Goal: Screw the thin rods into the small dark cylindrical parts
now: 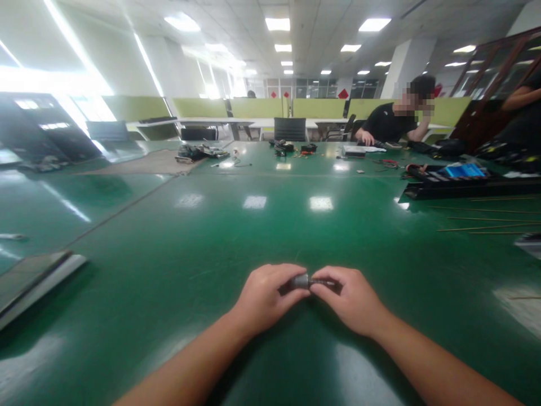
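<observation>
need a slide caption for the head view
Left hand holds a small grey cylindrical part, right hand a thin dark rod at its end, over a glossy green tabletop.

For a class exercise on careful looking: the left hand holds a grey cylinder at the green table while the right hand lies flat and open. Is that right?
Not quite: the right hand is curled, pinching a thin dark rod at the end of the grey cylinder, as the head view shows. The left hand does hold that cylinder at the green table.
</observation>
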`<action>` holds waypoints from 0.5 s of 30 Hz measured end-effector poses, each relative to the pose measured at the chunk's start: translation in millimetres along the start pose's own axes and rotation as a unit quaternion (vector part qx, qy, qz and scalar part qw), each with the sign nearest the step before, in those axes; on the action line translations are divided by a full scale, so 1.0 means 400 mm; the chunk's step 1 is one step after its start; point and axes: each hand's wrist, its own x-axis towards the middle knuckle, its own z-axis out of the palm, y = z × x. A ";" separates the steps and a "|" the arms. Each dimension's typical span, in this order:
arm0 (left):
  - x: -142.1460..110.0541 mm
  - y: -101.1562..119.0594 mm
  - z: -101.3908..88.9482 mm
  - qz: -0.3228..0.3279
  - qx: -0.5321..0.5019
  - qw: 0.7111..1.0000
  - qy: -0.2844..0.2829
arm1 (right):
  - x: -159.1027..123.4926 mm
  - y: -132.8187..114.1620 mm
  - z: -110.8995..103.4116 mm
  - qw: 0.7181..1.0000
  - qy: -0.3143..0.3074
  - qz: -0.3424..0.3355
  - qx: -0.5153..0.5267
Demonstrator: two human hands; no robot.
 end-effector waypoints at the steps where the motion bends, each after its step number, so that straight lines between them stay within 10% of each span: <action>1: 0.000 0.000 0.000 0.001 0.000 1.000 0.001 | 0.000 0.000 0.000 1.000 0.000 0.000 -0.001; 15: 0.000 0.003 -0.002 -0.006 -0.003 1.000 -0.002 | 0.002 0.008 -0.002 1.000 0.005 0.005 -0.003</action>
